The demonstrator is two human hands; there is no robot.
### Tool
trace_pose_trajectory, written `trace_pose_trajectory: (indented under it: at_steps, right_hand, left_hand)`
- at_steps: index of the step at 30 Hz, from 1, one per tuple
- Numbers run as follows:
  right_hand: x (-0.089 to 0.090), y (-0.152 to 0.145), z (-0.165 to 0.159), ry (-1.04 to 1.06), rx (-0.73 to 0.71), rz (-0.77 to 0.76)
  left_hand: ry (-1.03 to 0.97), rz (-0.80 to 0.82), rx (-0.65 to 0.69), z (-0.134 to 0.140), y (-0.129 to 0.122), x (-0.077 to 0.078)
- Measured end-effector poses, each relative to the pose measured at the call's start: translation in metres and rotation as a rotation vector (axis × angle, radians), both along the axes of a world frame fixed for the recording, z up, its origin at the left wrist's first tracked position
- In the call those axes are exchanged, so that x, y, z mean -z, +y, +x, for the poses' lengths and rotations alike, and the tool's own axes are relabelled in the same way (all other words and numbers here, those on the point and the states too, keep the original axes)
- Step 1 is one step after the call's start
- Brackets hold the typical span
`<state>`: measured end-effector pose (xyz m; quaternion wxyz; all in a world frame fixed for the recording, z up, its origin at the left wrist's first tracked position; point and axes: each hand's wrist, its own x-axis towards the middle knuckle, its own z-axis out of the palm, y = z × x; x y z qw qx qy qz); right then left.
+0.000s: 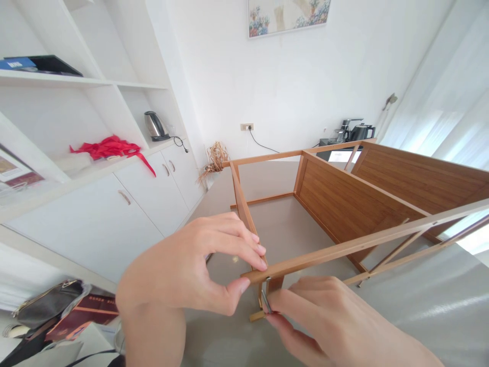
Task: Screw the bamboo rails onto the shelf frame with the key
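Pinching the frame corner (255,275), left hand (191,270) steadies; right hand (324,321) grips hex key (266,302) beneath it; keep key square.

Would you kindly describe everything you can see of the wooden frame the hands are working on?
The wooden frame looks like bamboo-toned furniture lying on its side on the grey floor: thin rails and slats joined to two broad panels. At its near corner the left hand pinches the rail end, while the right hand holds a small metal tool against the joint beneath.
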<state>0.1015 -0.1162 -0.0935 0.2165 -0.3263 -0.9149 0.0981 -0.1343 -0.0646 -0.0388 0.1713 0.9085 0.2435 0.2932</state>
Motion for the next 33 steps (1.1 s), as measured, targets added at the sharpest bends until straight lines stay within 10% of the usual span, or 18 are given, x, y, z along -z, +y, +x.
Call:
trace_pose_trajectory:
  at_steps: [33]
  right_hand:
    - [-0.021, 0.001, 0.024, 0.101, 0.051, 0.207]
  left_hand:
    - [0.007, 0.006, -0.003, 0.001, 0.0, -0.001]
